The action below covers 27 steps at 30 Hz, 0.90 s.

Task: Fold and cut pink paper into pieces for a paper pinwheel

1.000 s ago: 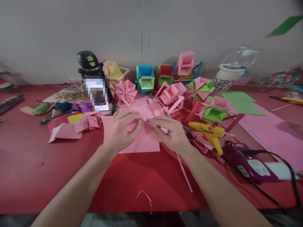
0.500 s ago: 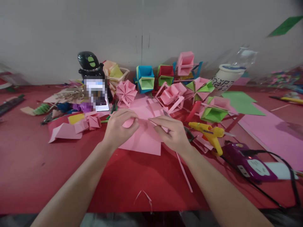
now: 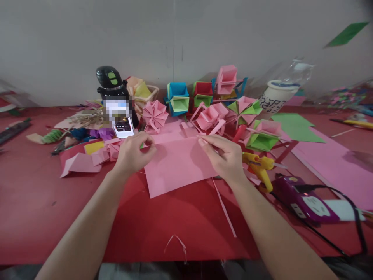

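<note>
A pink paper sheet point(image 3: 177, 165) is stretched between my hands, tilted, its lower left corner above the red table. My left hand point(image 3: 135, 153) is closed in a pinch at the sheet's upper left edge. With thumb and fingers, my right hand point(image 3: 225, 155) pinches the upper edge on the right. Behind this sheet lies more pink paper point(image 3: 170, 132), partly covered. A narrow pink paper strip point(image 3: 223, 208) lies on the table by my right wrist. The yellow glue gun point(image 3: 259, 165) rests just right of my right hand.
Folded paper lanterns point(image 3: 177, 97) stand along the wall. A black figure-shaped holder point(image 3: 112, 83) with a phone point(image 3: 124, 128) is at back left. On the right are a purple power block point(image 3: 305, 202) with a cable, a white cup point(image 3: 276, 97) and green paper point(image 3: 297, 126).
My hands have moved apart, the left one leftward and the right one rightward. The pink sheet between them now shows broad and turned, its lower left corner nearer me.
</note>
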Motion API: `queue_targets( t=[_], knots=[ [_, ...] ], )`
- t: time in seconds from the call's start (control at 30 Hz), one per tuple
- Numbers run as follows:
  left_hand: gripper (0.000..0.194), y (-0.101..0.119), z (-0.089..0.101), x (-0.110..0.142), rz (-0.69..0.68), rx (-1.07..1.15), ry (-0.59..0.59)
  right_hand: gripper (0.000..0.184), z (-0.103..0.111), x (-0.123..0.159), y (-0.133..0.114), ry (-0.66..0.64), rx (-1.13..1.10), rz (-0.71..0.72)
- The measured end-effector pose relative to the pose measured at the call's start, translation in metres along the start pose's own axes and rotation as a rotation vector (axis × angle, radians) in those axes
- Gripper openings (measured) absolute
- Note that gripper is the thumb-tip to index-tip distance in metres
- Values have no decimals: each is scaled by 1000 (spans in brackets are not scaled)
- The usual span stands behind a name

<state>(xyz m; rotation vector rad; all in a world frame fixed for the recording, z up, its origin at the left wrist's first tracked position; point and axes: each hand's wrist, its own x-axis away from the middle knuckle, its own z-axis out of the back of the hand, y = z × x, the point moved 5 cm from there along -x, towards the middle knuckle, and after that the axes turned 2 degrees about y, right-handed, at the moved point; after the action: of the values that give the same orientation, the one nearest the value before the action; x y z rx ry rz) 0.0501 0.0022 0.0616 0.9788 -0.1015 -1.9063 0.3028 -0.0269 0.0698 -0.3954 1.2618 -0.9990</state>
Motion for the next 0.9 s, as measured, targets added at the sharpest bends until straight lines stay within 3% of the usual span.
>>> queue_targets(
  t=[0.1,0.33,0.4,0.47,0.57,0.67,0.8,0.9],
  knots=[
    [7,-3,3,0,10,-23,-6,17,4,-1,2,37,-13,-22],
    [7,-27,14,1,98,-62,49,21,35,-8,19,324,18,-103],
    [8,-30,11,0,153,14,24,26,40,-9,29,382,-17,-119],
    [8,-28,1,0,231,174,-75,27,39,-10,39,397,-80,-149],
    [22,-15,-19,5,344,485,-318,25,32,-9,45,406,-141,-191],
    [39,-5,-35,15,518,752,-441,21,19,-9,41,312,-200,-254],
    [50,6,-50,25,702,1035,-491,15,3,-7,32,146,-385,-372],
    [44,11,-52,21,745,1203,-367,20,-4,-5,30,82,-541,-469]
  ],
)
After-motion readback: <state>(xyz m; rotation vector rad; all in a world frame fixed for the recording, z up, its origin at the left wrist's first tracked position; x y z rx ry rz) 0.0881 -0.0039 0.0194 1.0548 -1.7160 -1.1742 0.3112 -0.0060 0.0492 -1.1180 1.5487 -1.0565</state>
